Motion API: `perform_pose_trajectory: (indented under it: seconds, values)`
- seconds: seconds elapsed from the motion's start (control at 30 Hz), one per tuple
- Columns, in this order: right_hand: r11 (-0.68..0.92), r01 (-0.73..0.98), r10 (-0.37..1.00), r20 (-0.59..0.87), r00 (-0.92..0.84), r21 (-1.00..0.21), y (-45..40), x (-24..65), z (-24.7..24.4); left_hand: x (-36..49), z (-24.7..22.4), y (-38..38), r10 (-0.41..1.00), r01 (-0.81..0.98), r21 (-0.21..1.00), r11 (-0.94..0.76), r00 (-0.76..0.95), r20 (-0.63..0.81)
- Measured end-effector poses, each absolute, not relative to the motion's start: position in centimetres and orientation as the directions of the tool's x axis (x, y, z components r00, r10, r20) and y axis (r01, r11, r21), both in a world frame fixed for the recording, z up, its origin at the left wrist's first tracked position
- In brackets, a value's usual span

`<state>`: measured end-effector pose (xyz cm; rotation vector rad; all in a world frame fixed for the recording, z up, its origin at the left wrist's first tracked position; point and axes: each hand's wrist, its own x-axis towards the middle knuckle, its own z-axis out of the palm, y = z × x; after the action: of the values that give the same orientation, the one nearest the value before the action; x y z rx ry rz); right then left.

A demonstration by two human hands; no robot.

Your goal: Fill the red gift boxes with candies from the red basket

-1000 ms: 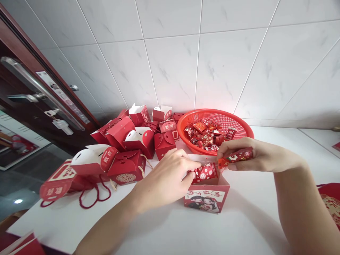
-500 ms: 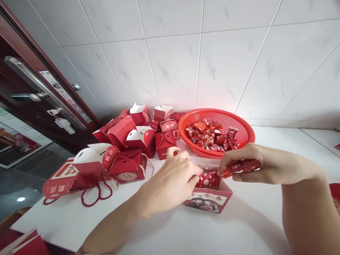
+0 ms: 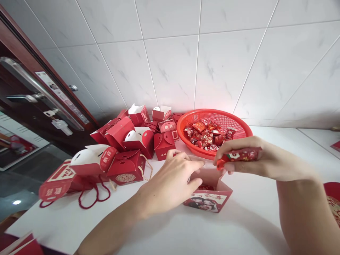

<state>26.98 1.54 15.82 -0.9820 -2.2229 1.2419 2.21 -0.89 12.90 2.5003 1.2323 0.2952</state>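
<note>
An open red gift box [image 3: 208,201] with a printed couple on its front stands on the white table, red packets partly visible inside. My left hand [image 3: 176,180] is at the box's left side, thumb and fingers apart, with nothing seen between them. Above the box's right rear side, my right hand [image 3: 244,161] grips red wrapped candy [image 3: 239,156], its fingers wrapped round it. Behind the box sits a red plastic basket [image 3: 239,125] of red wrapped candies [image 3: 207,136].
Several red and white gift boxes [image 3: 124,166] with cord handles crowd the table's left side. A tiled wall [image 3: 170,71] rises behind. The dark door [image 3: 34,117] is at far left. A red round item [image 3: 332,202] shows at the right edge.
The patterned red packet at the box's mouth now lies lower inside. My left thumb and fingers have spread, and my right hand has risen slightly with its candy.
</note>
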Motion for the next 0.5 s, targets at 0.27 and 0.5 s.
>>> perform_pose_trajectory:
  seconds: [0.27, 0.5]
  values:
    - [0.255, 0.306, 0.802, 0.024, -0.596, -0.917, 1.5, 25.4, 14.6, 2.0, 12.9, 0.0, 0.849, 0.558, 0.719, -0.415, 0.522, 0.085]
    - [0.428, 0.34, 0.766, 0.136, -0.628, -0.838, 1.4, 25.0, 14.0, 1.9, 12.6, 0.5, 0.855, 0.441, 0.826, -0.351, 0.511, 0.09]
